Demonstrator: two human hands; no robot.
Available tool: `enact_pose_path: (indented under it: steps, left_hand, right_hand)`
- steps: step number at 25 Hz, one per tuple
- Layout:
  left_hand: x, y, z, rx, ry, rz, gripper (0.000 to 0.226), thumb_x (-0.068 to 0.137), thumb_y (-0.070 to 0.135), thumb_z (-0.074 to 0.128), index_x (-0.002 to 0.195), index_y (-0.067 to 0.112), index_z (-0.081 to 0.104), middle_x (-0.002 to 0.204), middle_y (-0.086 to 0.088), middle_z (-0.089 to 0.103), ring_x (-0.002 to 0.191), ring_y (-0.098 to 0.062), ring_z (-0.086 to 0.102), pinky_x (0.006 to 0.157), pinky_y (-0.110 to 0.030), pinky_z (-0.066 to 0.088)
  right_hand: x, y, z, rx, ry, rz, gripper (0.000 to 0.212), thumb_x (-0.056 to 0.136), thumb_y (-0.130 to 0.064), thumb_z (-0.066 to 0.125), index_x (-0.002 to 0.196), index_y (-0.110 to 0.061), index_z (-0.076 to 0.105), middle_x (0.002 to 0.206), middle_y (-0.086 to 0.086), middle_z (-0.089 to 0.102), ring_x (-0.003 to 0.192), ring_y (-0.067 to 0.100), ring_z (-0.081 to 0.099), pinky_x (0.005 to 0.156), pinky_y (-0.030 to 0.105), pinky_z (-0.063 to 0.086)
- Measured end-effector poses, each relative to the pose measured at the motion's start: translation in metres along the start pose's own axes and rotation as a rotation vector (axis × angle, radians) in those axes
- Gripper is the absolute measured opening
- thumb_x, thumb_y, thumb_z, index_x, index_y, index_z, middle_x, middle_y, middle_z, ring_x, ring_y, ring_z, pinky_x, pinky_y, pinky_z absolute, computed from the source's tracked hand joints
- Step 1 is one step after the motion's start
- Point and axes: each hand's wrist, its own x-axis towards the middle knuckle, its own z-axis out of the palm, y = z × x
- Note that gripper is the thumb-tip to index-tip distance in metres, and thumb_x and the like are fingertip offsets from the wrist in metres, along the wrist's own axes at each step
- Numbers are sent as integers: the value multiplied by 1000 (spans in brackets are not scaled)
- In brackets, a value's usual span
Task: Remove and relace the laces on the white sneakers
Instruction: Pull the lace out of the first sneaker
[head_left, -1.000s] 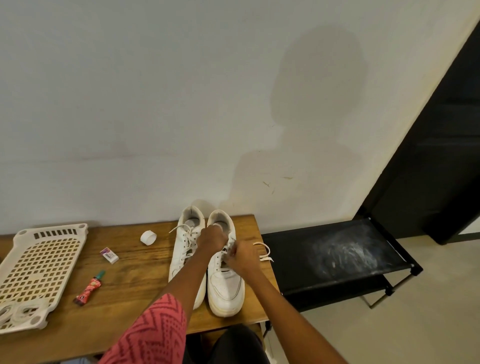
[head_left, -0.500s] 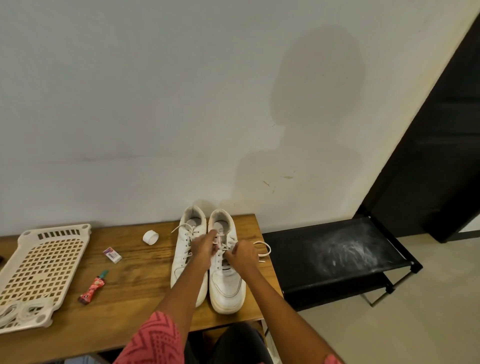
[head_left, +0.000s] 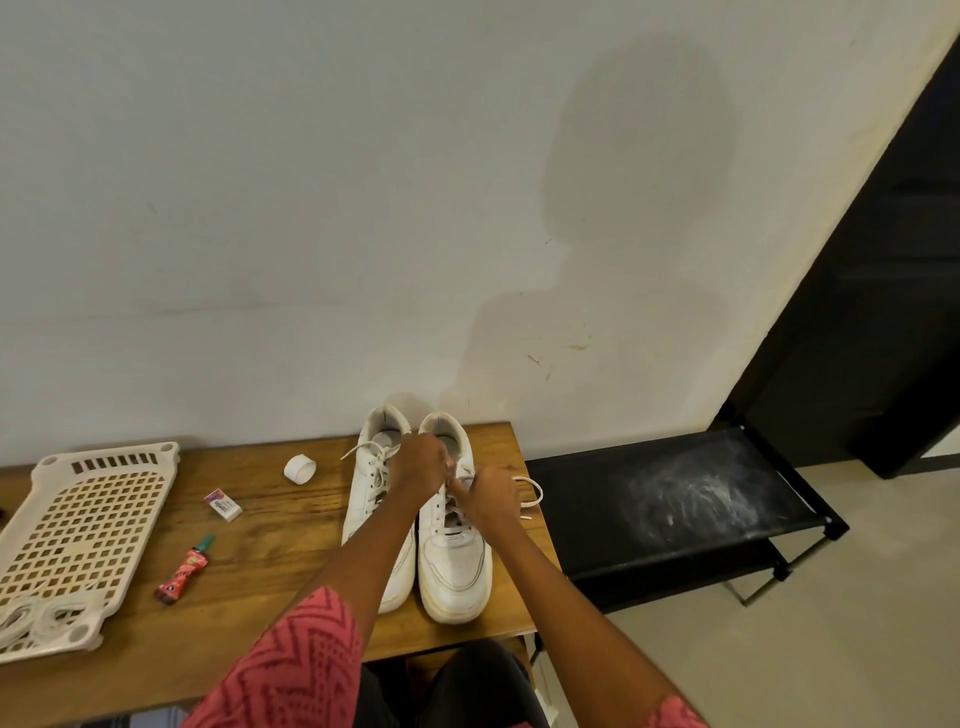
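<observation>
Two white sneakers sitting side by side on the wooden table (head_left: 270, 540), heels toward the wall, toes toward the person. Head view only.

Both hands are working over the right sneaker (head_left: 453, 525), at the upper eyelets. Left hand (head_left: 418, 467) is hovering over the tongue area with fingers curled, looking like it is pinching the lace near the top; the contact point is hidden under the knuckles, so that's probable, not certain. Right hand (head_left: 493, 493) is sitting just beside it on the outer side of the same shoe, fingers curled round the lace (head_left: 530, 493), whose free end is looping out past the hand toward the table's right edge.

Left forearm is crossing over the left sneaker (head_left: 376, 499) and covering its toe half. That shoe's lace is lying loose across the top eyelets, one end trailing off to the left.

Around it: a small white roll of tape (head_left: 300, 468) lying just left of the shoes, a small white eraser-like block (head_left: 223, 505) further left, a red tube with a green cap (head_left: 185, 570) nearer the person, and a cream perforated plastic tray (head_left: 78, 540) at the table's left end with white cord bunched at its near corner. A black rack (head_left: 675, 509) with chalky smears is standing to the right of the table.

Right sneaker is laced only in the lower rows, toe cap creased and slightly scuffed.
</observation>
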Motion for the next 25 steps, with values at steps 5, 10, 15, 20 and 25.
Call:
enact_pose_path:
  steps: [5,10,15,20,25]
  left_hand:
    - [-13,-15,-4,-775,255,-358,24,92,6,46,93,1,69,95,-14,66,94,-32,60,79,-37,48]
    - [-17,-36,-31,-876,734,-693,29,96,7,36,100,-9,59,107,-28,59,102,-40,54,83,-43,41]
    - [-10,-12,-38,-533,419,-117,21,94,23,53,97,5,61,94,-10,67,91,-26,62,72,-33,45]
    - [9,17,-22,151,-240,63,38,80,45,68,101,14,64,99,0,67,95,-18,63,78,-29,48]
    - [7,21,-17,247,-163,52,24,88,16,58,111,15,64,110,-2,67,104,-19,62,83,-30,48]
  right_hand:
    - [-5,-6,2,25,46,66,39,88,-53,55,81,-14,56,63,-6,46,55,5,43,44,16,25]
    - [-5,-5,-4,-6,-19,62,43,87,-50,58,95,-9,65,87,5,62,75,13,51,50,19,32]
    - [0,-2,-8,3,-74,103,46,81,-56,63,87,-10,63,84,2,58,75,14,53,60,25,39]
    - [4,3,-10,0,-100,82,42,83,-50,64,95,-9,62,100,9,69,88,21,66,74,30,53]
    - [2,1,-8,47,-102,107,40,81,-55,62,72,-19,49,90,6,70,80,18,67,68,25,48]
